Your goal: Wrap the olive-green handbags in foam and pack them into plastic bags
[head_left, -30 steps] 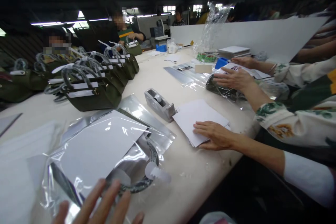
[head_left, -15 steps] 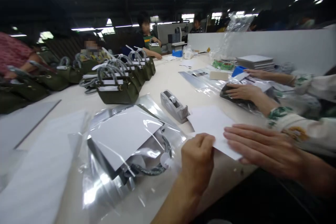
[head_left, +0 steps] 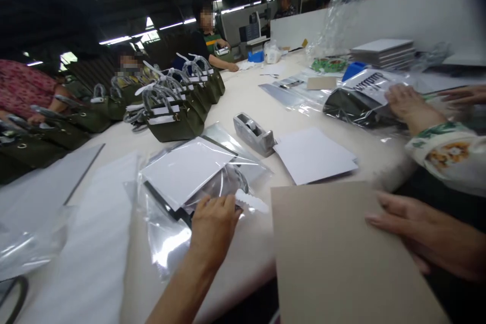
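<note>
My left hand [head_left: 214, 225] has its fingers curled at the open side of a clear plastic bag [head_left: 167, 243], by the handle of the dark bag inside. A white sheet [head_left: 190, 168] lies on top of that dark bag. At the right, my right hand [head_left: 421, 225] grips the edge of a large grey-brown board [head_left: 337, 253], thumb on its face and other fingers partly behind it. White sheets [head_left: 315, 156] rest on the table beyond the board, beside a grey tape dispenser [head_left: 254, 134].
Green handbags [head_left: 178, 124] with wrapped handles stand at the left and centre. White foam sheeting [head_left: 91, 233] lies at left. At right, a co-worker's hands touch a wrapped bag [head_left: 357, 104]. Stacked boards [head_left: 383, 53] stand behind.
My left hand has moved left from the white sheets to the plastic bag. My right hand has left the sheets and now holds the grey-brown board, which was not in view before.
</note>
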{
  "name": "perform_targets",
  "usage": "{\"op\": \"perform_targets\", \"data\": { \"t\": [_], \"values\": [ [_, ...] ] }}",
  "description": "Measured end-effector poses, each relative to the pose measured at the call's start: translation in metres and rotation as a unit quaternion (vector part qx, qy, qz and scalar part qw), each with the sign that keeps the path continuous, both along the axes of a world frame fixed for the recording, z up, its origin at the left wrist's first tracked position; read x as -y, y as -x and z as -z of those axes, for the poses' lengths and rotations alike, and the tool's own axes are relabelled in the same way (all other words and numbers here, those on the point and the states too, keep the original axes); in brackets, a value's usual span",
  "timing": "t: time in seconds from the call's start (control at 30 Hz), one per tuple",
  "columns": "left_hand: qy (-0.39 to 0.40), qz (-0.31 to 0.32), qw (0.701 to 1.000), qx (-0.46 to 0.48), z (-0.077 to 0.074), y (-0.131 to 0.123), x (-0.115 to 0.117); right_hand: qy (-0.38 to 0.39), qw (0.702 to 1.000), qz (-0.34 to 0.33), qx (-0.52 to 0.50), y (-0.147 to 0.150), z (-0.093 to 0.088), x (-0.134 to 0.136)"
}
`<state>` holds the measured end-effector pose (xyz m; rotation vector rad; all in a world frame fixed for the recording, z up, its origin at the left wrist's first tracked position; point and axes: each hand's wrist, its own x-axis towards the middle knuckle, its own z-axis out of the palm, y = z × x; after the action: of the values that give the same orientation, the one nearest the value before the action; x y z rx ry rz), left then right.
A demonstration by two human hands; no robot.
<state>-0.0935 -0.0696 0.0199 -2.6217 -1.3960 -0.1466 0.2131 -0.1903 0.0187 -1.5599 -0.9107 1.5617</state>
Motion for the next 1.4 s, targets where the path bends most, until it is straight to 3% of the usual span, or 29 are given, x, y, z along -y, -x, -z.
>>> {"op": "perform_targets", "data": {
  "t": [0.07, 0.17, 0.3, 0.43, 0.63, 0.87, 1.0, 1.4],
  "values": [
    [0.028, -0.011, 1.000, -0.004, -0.015, 0.002, -0.009, 0.035, 0.992, -0.043, -0.113, 0.028, 0.014, -0.002],
    [0.084, -0.036, 0.996, 0.001, -0.037, 0.003, -0.018, 0.014, 0.975, -0.067, -0.210, 0.061, 0.027, -0.021],
    [0.123, -0.072, 0.990, 0.008, -0.049, 0.005, -0.022, 0.008, 0.974, 0.012, -0.227, 0.082, 0.033, -0.043],
    [0.129, -0.067, 0.989, 0.005, -0.050, 0.006, -0.021, -0.025, 0.980, 0.100, -0.172, 0.094, 0.034, -0.055],
    [0.132, -0.070, 0.989, -0.007, -0.050, 0.003, -0.019, -0.081, 0.981, 0.172, -0.043, 0.107, 0.044, -0.073],
    [0.119, -0.059, 0.991, -0.002, -0.049, 0.003, -0.022, 0.002, 0.994, 0.095, -0.058, 0.133, 0.056, -0.068],
    [0.117, -0.061, 0.991, -0.004, -0.050, 0.003, -0.022, -0.011, 0.991, 0.109, -0.071, 0.153, 0.064, -0.074],
    [0.123, -0.074, 0.990, -0.008, -0.054, 0.000, -0.017, -0.029, 0.987, 0.119, -0.101, 0.219, 0.097, -0.146]
  ]
}}
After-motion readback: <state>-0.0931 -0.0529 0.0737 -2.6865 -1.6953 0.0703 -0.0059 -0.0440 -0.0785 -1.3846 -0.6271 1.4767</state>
